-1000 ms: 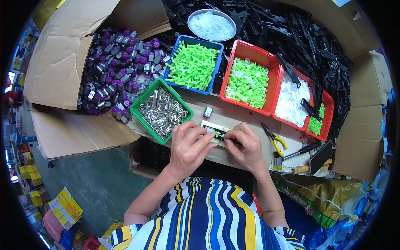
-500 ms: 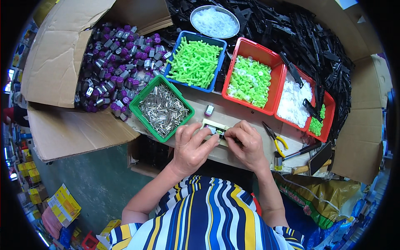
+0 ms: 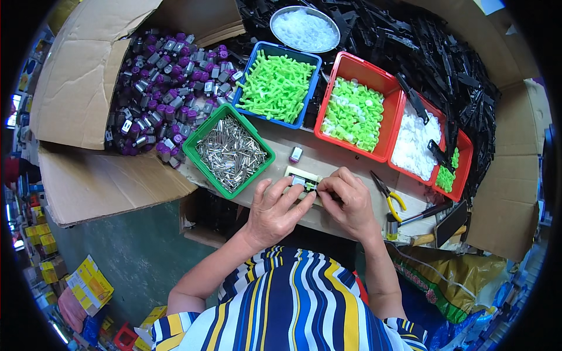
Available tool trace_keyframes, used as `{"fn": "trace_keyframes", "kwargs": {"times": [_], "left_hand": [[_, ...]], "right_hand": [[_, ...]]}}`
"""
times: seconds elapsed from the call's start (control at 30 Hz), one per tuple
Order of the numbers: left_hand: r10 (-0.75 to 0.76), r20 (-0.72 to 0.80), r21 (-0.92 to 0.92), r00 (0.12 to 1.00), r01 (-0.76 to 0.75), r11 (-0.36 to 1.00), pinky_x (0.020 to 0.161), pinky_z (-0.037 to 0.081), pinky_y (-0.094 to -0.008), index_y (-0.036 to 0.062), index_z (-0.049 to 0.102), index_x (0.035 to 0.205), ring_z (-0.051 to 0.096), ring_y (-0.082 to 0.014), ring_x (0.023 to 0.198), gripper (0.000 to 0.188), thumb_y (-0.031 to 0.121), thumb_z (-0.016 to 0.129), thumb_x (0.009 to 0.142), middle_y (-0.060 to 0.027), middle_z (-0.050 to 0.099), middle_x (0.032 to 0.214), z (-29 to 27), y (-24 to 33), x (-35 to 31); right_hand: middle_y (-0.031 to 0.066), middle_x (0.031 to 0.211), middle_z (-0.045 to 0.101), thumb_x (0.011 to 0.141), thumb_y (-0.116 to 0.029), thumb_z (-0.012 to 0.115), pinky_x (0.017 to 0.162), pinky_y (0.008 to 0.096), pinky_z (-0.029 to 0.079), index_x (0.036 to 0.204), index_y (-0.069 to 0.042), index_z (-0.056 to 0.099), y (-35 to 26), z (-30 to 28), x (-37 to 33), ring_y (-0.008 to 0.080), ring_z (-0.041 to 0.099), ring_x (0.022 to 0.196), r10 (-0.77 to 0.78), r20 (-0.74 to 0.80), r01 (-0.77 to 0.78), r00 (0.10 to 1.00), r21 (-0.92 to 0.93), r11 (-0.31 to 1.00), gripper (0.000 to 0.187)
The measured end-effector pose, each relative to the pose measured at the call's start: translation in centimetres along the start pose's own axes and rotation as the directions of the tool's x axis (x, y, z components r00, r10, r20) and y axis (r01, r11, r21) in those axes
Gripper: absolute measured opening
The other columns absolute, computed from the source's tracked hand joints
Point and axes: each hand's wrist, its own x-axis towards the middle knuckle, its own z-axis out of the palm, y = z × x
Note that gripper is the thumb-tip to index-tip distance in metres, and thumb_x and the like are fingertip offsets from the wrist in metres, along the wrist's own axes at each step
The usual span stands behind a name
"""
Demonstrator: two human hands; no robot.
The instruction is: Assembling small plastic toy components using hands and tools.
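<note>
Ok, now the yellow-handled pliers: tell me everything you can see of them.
The pliers have two curved, glossy yellow grips, plastic or rubber by the look, and narrow, dark, metal-looking jaws. They lie on the pale worktop, to the right of the right hand, which does not touch them. The jaws point away from the person and slightly left, toward the large red bin; the grips spread apart toward the person. Whether the jaws are fully closed is too small to tell.
</note>
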Motion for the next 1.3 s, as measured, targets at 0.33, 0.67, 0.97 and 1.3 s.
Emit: {"fn": "trace_keyframes", "kwargs": {"times": [0.33, 0.67, 0.97, 1.3], "left_hand": [[0.006, 0.011, -0.015, 1.000, -0.006, 1.000, 0.104, 0.034, -0.0475, 0.0136, 0.070, 0.111, 0.053, -0.0247, 0.117, 0.034, 0.013, 0.068, 0.077, -0.0041, 0.062, 0.113, 0.04, 0.00, -0.40], [0.020, 0.051, 0.045, 0.999, -0.022, 0.999, 0.107, 0.032, -0.0486, 0.0133, 0.070, 0.112, 0.053, -0.0241, 0.118, 0.033, 0.015, 0.065, 0.079, -0.0042, 0.062, 0.113, 0.13, 0.07, -0.31], [0.060, 0.040, 0.054, 0.997, -0.062, 0.997, 0.110, 0.030, -0.0497, 0.0143, 0.071, 0.108, 0.053, -0.0229, 0.121, 0.028, 0.018, 0.065, 0.081, -0.0030, 0.062, 0.113, 0.12, -0.25, -0.60], [0.091, 0.043, 0.103, 0.995, -0.095, 0.990, 0.111, 0.030, -0.0512, 0.0158, 0.072, 0.107, 0.052, -0.0216, 0.121, 0.026, 0.020, 0.063, 0.084, -0.0021, 0.062, 0.112, 0.21, -0.48, -0.61]], "right_hand": [[0.0077, 0.079, 0.057, 0.075, 0.002, 0.073, 0.062, 0.0356, 0.045, 0.088, -0.004, 0.065, -0.13, 0.09, -0.22, 0.0246, 0.060, 0.068, -0.005, 0.000, 0.005, 1.000, -0.058, 0.998, 0.016], [0.0069, 0.081, 0.058, 0.076, -0.001, 0.072, 0.065, 0.0366, 0.044, 0.089, -0.005, 0.065, -0.39, 0.05, -0.39, 0.0251, 0.061, 0.073, -0.001, 0.028, 0.004, 1.000, -0.090, 0.996, 0.015], [0.0085, 0.082, 0.058, 0.078, -0.001, 0.072, 0.066, 0.0373, 0.047, 0.089, -0.004, 0.066, -0.32, -0.22, -0.21, 0.0268, 0.061, 0.073, 0.007, 0.033, -0.006, 0.999, -0.035, 0.999, 0.013], [0.0096, 0.080, 0.058, 0.077, 0.000, 0.073, 0.066, 0.0378, 0.048, 0.088, -0.002, 0.065, -0.46, -0.38, -0.06, 0.0275, 0.061, 0.073, -0.004, 0.048, 0.006, 0.999, -0.047, 0.999, 0.013]]}}
